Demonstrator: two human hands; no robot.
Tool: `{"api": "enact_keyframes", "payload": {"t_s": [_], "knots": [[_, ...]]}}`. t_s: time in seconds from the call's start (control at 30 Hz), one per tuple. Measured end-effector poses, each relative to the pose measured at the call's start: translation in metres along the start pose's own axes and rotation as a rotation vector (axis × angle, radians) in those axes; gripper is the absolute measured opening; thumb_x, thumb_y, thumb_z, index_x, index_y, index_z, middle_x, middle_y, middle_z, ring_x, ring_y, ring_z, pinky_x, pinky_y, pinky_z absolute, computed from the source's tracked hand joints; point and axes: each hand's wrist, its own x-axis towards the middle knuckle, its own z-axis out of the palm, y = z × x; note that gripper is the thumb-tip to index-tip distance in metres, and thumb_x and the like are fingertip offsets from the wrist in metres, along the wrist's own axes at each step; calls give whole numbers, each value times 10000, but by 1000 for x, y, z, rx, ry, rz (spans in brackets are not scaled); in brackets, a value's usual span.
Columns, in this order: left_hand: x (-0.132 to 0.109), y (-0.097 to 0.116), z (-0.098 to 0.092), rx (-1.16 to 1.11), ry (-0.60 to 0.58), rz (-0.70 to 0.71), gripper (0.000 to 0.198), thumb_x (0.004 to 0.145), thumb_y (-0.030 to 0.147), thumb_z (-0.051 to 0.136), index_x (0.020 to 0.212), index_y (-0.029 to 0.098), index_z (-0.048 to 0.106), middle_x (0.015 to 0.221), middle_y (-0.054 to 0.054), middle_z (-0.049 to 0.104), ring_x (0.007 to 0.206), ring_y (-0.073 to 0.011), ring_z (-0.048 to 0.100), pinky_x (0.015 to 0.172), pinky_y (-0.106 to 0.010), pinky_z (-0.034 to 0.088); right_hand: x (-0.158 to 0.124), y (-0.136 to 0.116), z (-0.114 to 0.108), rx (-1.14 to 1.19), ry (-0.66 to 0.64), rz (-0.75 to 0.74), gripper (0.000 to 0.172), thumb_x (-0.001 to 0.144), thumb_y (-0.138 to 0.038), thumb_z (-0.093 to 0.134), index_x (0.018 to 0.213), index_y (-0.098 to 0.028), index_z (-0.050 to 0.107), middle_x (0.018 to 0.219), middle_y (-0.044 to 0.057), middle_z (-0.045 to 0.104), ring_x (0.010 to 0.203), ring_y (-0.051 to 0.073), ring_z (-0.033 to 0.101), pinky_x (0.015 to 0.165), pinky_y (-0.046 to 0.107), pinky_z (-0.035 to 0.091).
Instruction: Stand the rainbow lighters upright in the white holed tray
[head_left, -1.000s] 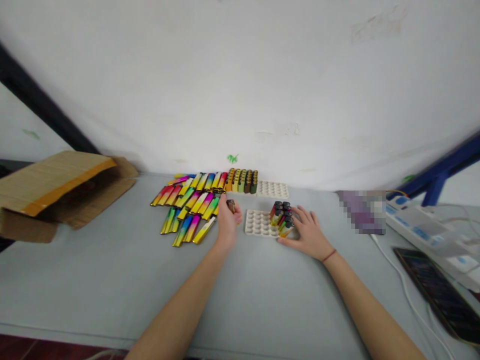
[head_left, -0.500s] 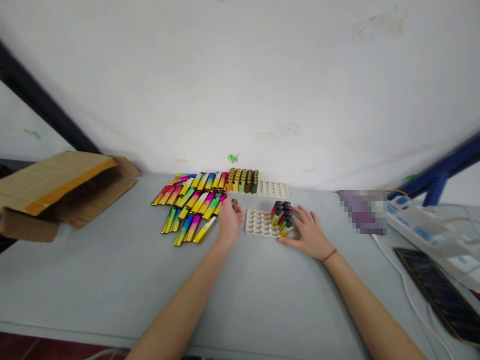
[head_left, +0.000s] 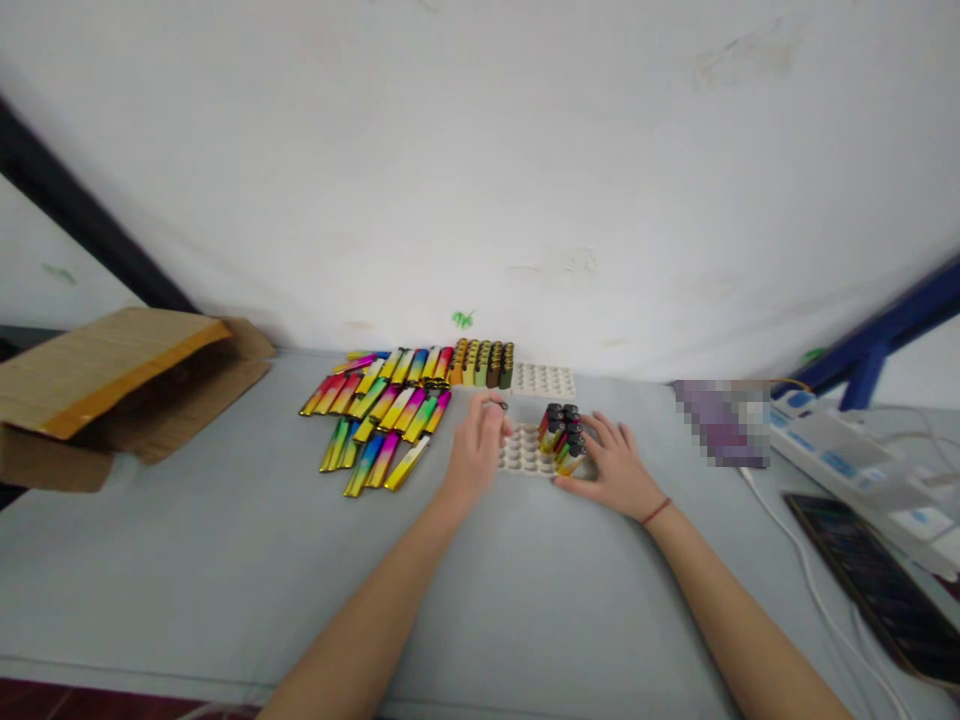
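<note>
My left hand [head_left: 474,445] is closed at the left edge of the near white tray [head_left: 517,462]. A small dark end pokes out above its fingers; the rest of that slim piece is hidden in the grip. Several slim, lighter-like tubes [head_left: 559,430] with black tops and gold lower parts stand in the tray's right side. My right hand [head_left: 611,455] rests beside them with fingers spread, thumb by the tray's front right corner and fingertips at the tubes. Left of my hands lies a spread of shiny rainbow-and-gold tubes [head_left: 382,455].
Behind, a block of upright tubes [head_left: 484,365] with gold tops stands next to a second white tray [head_left: 544,380]. An open cardboard box [head_left: 127,370] lies at the left. On the right are a power strip [head_left: 847,450], a phone [head_left: 877,580] and a white cable [head_left: 810,560].
My left hand has moved right, from beside the rainbow tubes to over the near tray's left edge, with the slim piece in it. My right hand stays in place.
</note>
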Motion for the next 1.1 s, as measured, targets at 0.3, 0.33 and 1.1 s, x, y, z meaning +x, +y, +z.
{"api": "enact_keyframes", "payload": {"t_s": [0.3,0.33,1.1], "knots": [[-10,-4,13,233,-368,296,326,986,411,407,1139,188,589,1021,-95,699,931,-214,656,915,-369,500,1,-2,-3,9,-21,5,822,797,-735,606,1411,-195,528,1507,194,463,1438,428,321,1128,693,224],[-10,-3,14,225,-356,286,327,979,414,427,1133,187,606,1002,-93,706,915,-214,664,916,-367,503,1,-2,-3,13,-25,7,824,797,-737,605,1413,-195,526,1511,192,459,1439,428,320,1129,694,220],[-9,-5,11,448,-383,586,230,975,237,482,1127,180,645,1077,-98,693,1033,-190,653,950,-329,512,4,-6,-11,61,-72,29,896,777,-770,600,1457,-198,485,1543,179,422,1459,425,276,1144,698,178]]}}
